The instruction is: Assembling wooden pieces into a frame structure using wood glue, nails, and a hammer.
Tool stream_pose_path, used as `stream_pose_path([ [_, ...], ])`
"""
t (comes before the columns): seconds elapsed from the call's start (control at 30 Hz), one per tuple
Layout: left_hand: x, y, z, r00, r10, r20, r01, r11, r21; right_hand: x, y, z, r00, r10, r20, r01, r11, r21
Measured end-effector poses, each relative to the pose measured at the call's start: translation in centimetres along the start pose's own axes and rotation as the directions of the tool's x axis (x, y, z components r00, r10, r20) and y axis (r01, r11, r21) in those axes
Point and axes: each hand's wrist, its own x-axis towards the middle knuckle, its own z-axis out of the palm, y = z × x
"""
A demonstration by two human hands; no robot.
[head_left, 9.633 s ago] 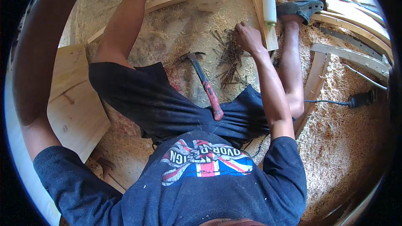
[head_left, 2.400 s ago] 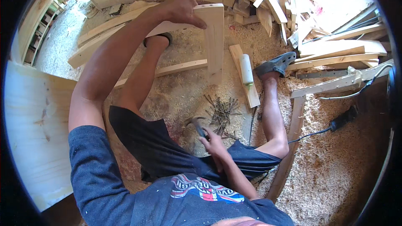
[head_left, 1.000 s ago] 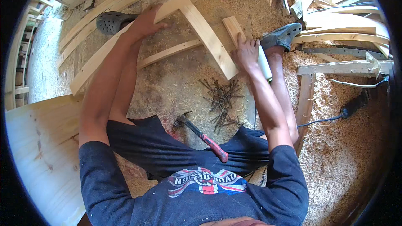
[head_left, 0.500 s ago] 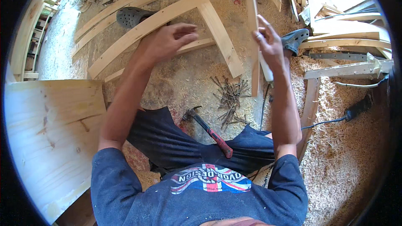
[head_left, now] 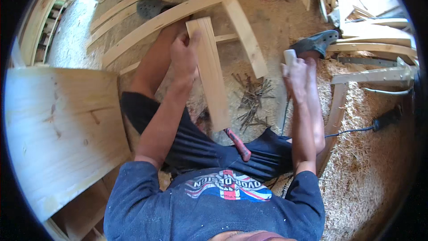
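My left hand (head_left: 185,58) is closed on the upper part of a pale wooden slat (head_left: 209,76), which slants down toward my lap. In my right hand (head_left: 296,80) is a white tube-shaped object (head_left: 290,56); its exact kind I cannot make out. Beyond the slat lies an angled wooden frame (head_left: 245,33) with a curved rail, flat on the floor. Between my legs is a pile of nails (head_left: 253,100). A hammer (head_left: 238,145) rests by my lap with its red and black handle showing; its head is hidden behind the slat.
Curved wooden strips (head_left: 142,0) lie at the far left. Wood offcuts (head_left: 374,40) are heaped at the far right. A plywood panel (head_left: 67,129) stands at my left. Shavings (head_left: 356,165) cover the right side, where a black corded tool (head_left: 387,119) sits.
The slat has come from the right into my left hand, which was empty. My right hand has taken up the white tube-shaped object from the floor.
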Motion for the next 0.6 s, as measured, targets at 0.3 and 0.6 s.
stream_pose_path([
  [0.3, 4.4, 1.3, -6.6, 0.907, -0.421, 0.026, 0.397, 0.833, -0.385, 0.4, 7.1, 8.1, 0.984, 0.126, 0.123, -0.105, 0.982, -0.160],
  [0.6, 5.2, 1.7, -7.8, 0.893, -0.415, -0.176, 0.324, 0.861, -0.392, -0.4, 7.9, 1.4, 0.952, 0.099, 0.288, -0.241, -0.335, 0.911],
])
